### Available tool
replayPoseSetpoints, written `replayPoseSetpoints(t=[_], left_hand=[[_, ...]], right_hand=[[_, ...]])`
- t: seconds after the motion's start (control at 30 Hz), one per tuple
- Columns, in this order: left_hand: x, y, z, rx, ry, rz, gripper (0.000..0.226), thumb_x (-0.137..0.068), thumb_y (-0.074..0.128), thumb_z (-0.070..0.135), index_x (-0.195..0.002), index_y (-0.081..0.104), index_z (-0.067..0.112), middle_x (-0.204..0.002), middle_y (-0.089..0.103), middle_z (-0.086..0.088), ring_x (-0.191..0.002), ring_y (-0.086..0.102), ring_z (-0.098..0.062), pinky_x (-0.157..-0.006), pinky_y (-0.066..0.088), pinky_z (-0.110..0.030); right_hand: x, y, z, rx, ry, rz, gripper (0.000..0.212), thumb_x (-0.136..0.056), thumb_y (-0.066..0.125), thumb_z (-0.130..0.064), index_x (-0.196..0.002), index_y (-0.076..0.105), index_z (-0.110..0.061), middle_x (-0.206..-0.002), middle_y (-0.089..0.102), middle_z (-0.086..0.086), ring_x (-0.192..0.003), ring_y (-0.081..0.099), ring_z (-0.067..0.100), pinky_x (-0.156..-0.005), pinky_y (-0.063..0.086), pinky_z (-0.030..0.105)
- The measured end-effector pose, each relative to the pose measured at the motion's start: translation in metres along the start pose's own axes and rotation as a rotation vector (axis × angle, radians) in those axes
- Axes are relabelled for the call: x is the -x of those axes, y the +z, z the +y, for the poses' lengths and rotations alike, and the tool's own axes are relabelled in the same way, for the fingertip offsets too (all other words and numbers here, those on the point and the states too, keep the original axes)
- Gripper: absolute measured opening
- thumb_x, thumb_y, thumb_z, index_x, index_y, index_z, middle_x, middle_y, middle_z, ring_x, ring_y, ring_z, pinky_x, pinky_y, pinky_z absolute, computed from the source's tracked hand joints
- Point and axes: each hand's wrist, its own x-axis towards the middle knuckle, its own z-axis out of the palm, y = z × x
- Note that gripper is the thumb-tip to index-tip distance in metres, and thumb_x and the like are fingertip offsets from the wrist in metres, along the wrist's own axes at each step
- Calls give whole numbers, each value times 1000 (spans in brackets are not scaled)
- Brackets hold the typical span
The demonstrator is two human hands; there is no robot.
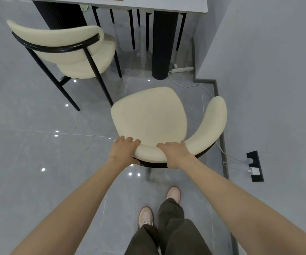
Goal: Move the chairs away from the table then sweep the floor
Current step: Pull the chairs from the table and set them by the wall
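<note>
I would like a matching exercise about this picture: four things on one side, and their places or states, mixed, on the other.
1 near chair
2 far chair
3 power strip
4 white charger

A on the floor by the round table leg
B in the black wall socket
C gripped by left hand and right hand
D standing untouched near the table

Pairs: 1-C, 2-D, 3-A, 4-B

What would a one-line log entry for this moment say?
step: moving chairs | left hand: grips backrest of near chair | right hand: grips same backrest | second chair: beside table | broom: not in view
</note>
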Motion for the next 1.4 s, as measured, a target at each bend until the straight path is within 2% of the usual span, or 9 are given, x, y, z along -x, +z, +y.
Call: replayPoseSetpoints(t=[0.13,0.27,0.43,0.53,0.67,0.83,0.93,1.1,1.4], left_hand=[[-1,3,3,-88,-50,-22,74,-67,79,41,-131,44,27,-122,55,-1,-113,50,-29,-98,39,-34],[4,7,17,-156,-80,-3,71,-67,80,42,-128,46,27,-115,59,0,-106,56,-28,-92,42,-34],[21,10,61,-121,-120,10,55,-66,81,40,-112,53,24,-97,60,1,-87,59,-23,-67,37,-29],[27,12,102,-94,-105,-8,52,-67,78,47,-105,54,20,-87,55,2,-75,53,-21,-60,35,-30],[27,15,167,-64,-44,5,56,-68,69,63,-103,55,22,-93,67,-1,-85,65,-24,-63,40,-30],[28,24,248,-9,18,22,61,-70,61,71,-111,56,26,-100,69,0,-93,65,-24,-67,37,-29],[33,31,293,68,15,16,59,-71,60,69,-112,57,26,-100,69,-1,-94,65,-25,-68,37,-28],[34,34,358,142,62,9,51,-75,59,62,-108,60,23,-100,69,-3,-93,65,-26,-69,39,-28],[41,51,443,258,61,34,45,-80,57,54,-103,64,15,-96,70,-8,-88,65,-30,-66,38,-27]], right_hand=[[3,10,-2,15,9,107,60,-81,61,-18,-136,39,-26,-121,57,2,-111,54,27,-96,33,39],[13,17,1,17,27,138,56,-81,60,-17,-133,42,-26,-120,58,2,-110,54,27,-97,32,38],[34,31,28,67,25,154,54,-81,59,-16,-131,44,-29,-121,59,0,-110,53,27,-99,31,37],[52,44,59,122,40,173,55,-80,59,-14,-131,45,-33,-121,59,-3,-113,51,25,-102,28,35],[78,60,113,137,52,213,56,-80,58,-9,-129,51,-33,-119,62,-3,-116,49,26,-109,23,36],[107,87,181,149,54,249,48,-88,54,-9,-129,55,-33,-120,63,-2,-120,46,27,-116,15,36],[125,101,217,138,58,240,43,-93,52,-13,-130,54,-35,-131,59,-2,-131,38,26,-120,4,38],[166,109,264,161,83,244,47,-90,52,-7,-131,55,-30,-136,54,-2,-141,28,22,-119,-6,45],[202,125,322,260,45,219,51,-89,55,-7,-130,52,-36,-142,48,-11,-146,17,16,-118,-8,48]])
